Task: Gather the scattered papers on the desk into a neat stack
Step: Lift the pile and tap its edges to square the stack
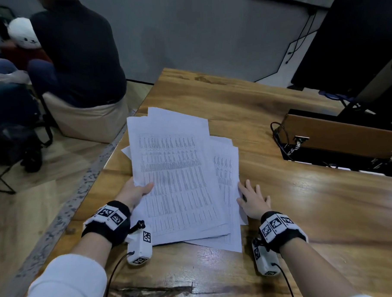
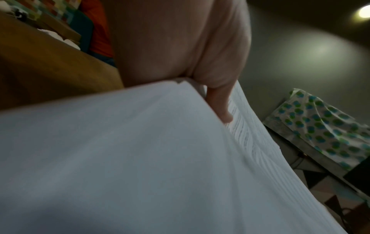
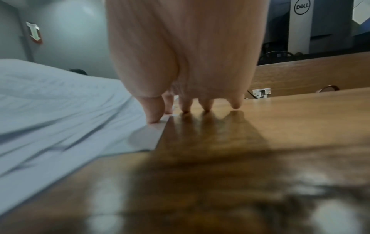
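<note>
**Squaring a gathered pile**

Wooden desk [image 1: 282, 203] bears the papers [image 1: 178, 176], already overlapped but fanned askew. Left of the pile, the left hand [image 1: 136, 192] pinches its edge, thumb on top. Right of the pile, the right hand [image 1: 253, 200] lies flat with fingers spread, touching the outer sheet. Step in hand: consolidation. Next, probably, both hands press inward to align the edges.
</note>
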`<control>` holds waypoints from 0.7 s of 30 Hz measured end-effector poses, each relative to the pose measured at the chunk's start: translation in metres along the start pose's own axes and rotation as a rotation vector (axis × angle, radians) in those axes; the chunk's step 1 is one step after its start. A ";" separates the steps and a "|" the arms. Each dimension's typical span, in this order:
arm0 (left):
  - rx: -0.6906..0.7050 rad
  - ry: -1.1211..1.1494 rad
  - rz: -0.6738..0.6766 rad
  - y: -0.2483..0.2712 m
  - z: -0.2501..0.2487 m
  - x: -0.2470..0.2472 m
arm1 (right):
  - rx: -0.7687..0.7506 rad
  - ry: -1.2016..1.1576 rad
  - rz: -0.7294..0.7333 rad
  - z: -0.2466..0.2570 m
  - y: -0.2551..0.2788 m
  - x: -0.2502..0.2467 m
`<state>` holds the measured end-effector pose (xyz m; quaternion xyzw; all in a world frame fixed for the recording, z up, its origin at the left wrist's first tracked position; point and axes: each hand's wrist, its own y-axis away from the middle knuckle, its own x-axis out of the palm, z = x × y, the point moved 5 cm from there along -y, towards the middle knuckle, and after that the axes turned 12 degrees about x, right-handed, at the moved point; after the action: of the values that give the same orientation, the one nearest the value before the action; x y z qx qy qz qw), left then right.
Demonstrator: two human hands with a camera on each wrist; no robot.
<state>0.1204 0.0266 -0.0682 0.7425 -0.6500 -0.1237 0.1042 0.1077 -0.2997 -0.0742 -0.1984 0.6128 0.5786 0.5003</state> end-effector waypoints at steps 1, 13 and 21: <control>-0.002 -0.020 0.030 0.000 -0.001 0.003 | -0.020 -0.028 0.012 0.003 0.002 0.001; -0.044 -0.082 0.151 0.018 0.011 0.042 | 0.142 -0.588 -0.053 0.008 -0.006 -0.002; -0.131 -0.010 0.127 0.021 0.021 0.034 | 0.057 -0.707 -0.065 0.014 0.001 -0.004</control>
<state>0.0980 -0.0100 -0.0830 0.6908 -0.6868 -0.1627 0.1570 0.1144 -0.2880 -0.0676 0.0089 0.4113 0.5779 0.7048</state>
